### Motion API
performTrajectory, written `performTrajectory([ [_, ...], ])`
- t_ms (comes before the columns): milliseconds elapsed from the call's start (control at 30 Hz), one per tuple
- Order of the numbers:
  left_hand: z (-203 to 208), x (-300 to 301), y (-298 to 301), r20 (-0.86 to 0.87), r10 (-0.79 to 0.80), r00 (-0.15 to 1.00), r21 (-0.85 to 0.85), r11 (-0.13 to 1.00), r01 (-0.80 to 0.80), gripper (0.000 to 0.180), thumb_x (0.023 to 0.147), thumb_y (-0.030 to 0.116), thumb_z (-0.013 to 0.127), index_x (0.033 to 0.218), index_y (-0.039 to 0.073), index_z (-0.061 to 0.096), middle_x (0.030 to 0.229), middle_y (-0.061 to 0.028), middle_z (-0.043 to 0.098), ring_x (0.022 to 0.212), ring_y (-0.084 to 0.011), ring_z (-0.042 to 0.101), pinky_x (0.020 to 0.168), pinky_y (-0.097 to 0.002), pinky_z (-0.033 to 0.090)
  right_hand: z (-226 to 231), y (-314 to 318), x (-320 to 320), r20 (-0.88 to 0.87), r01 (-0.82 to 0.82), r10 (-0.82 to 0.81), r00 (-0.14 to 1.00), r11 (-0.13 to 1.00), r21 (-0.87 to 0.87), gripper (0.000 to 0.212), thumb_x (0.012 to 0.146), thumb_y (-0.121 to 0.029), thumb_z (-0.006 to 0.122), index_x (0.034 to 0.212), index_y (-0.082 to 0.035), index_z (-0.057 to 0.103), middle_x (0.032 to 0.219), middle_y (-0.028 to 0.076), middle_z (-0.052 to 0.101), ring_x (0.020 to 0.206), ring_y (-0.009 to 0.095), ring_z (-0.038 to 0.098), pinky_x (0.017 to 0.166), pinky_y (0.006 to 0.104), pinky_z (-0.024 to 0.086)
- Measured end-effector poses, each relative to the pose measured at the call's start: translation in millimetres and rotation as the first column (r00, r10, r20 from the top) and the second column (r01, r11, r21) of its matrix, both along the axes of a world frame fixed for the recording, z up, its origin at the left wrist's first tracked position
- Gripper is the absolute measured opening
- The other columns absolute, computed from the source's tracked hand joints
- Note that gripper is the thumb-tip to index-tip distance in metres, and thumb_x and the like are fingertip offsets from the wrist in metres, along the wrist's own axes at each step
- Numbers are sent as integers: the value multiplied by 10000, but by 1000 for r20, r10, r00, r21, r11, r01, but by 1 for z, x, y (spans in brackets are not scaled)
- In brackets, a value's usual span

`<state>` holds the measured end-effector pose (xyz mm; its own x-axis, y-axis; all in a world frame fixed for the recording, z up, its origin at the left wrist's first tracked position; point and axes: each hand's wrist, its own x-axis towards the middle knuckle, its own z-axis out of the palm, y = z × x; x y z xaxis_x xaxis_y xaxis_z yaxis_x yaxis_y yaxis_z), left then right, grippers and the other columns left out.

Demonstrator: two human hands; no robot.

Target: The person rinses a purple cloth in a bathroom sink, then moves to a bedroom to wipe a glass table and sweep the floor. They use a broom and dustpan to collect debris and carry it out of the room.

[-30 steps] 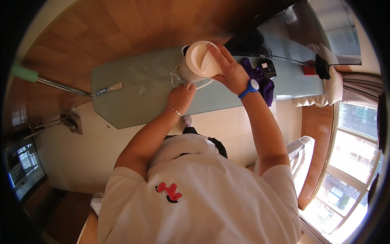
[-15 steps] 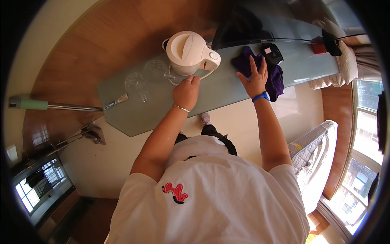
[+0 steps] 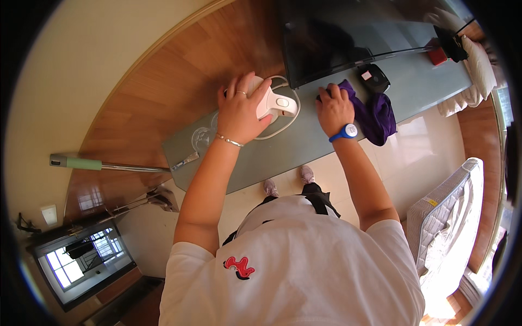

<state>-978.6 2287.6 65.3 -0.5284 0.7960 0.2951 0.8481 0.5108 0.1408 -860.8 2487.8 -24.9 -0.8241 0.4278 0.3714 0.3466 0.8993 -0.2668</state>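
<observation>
Steadying, probably: rounded white kettle (image 3: 282, 103) is topped by splayed left hand (image 3: 238, 115); crumpled purple cloth (image 3: 379, 118) is touched by curled right hand (image 3: 335, 112), grasp unclear; pinch likely needed.

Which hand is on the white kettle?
The left hand, wearing the silver bracelet, its fingers spread over the white kettle. The right hand, with the blue wristband, is at the purple cloth instead.
</observation>
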Motion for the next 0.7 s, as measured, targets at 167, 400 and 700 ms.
performTrajectory([
  [167, 1, 4, -15, 29, -93, 995, 61, 994, 91, 637, 551, 219, 758, 1156, 221, 560, 1275, -64, 439, 1181, -271, 392, 907, -458, 314, -25, -26, -25, 278, -3, 61, 959, 979, -205, 203, 794, -217, 593, 919, -56, 592, 974, 83, 568, 846, 268, 597, 656, 370, 519],
  [400, 7, 0, -15, 65, -103, 993, 4, 995, 103, 632, 543, 214, 752, 1147, 232, 569, 1276, -42, 441, 1180, -257, 397, 899, -457, 318, -62, -13, -71, 335, -147, 163, 928, 986, -74, 282, 808, -217, 572, 1055, -82, 550, 1056, 138, 563, 866, 289, 608, 681, 380, 523],
  [700, 6, 14, -3, 92, 130, 987, 23, 991, -133, 630, 555, 217, 740, 1160, 243, 571, 1285, -40, 451, 1177, -280, 390, 904, -460, 318, -36, -16, -17, 232, -46, 125, 965, 947, -318, 258, 796, -259, 599, 966, -73, 540, 938, 141, 606, 796, 319, 611, 668, 406, 502],
])
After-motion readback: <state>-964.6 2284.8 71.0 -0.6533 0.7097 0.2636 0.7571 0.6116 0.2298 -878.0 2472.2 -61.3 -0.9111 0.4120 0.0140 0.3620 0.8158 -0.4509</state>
